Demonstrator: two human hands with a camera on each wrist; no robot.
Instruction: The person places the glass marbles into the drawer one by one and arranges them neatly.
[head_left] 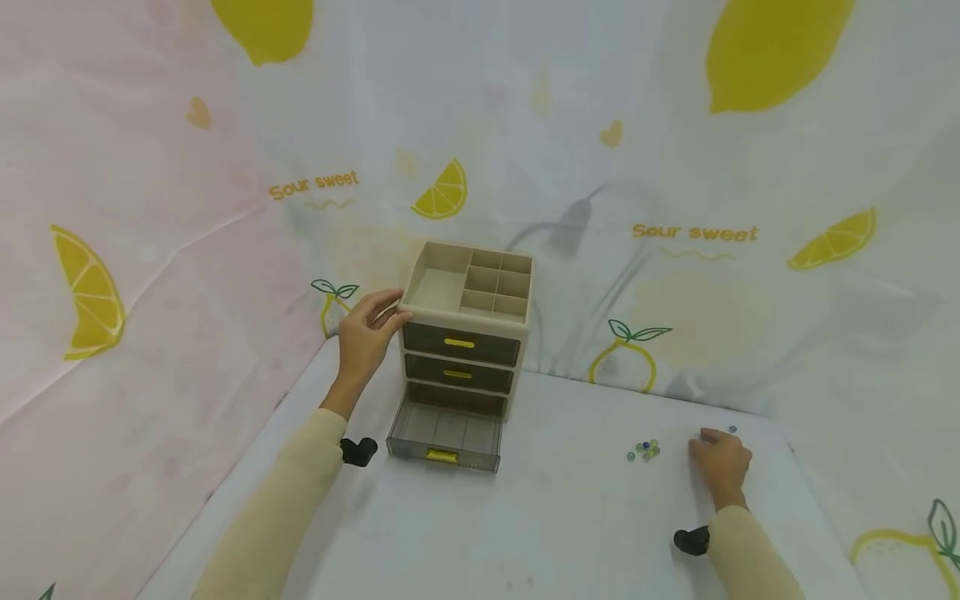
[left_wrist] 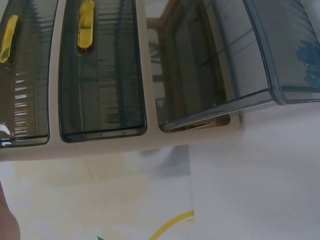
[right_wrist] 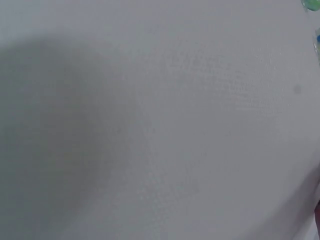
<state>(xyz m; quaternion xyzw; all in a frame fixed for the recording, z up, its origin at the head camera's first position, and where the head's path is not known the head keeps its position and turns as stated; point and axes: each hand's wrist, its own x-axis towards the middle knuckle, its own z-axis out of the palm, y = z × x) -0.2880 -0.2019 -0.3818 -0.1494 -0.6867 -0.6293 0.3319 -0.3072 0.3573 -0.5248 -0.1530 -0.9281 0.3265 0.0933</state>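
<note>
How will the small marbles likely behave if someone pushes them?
The marbles would probably roll easily, since they look round and lie loose on the flat white table. Their see-through look suggests smooth glass, so they may feel slippery when pinched.

The head camera looks forward and down across the desk (head_left: pixel 570 517), far enough back to frame the whole drawer unit (head_left: pixel 461 360) and the marbles (head_left: pixel 649 450). The left wrist camera faces that unit's front up close, turned sideways, sharing its drawers with the head view. The right wrist camera looks closely at the desktop, sharing marbles at its upper-right edge.
</note>
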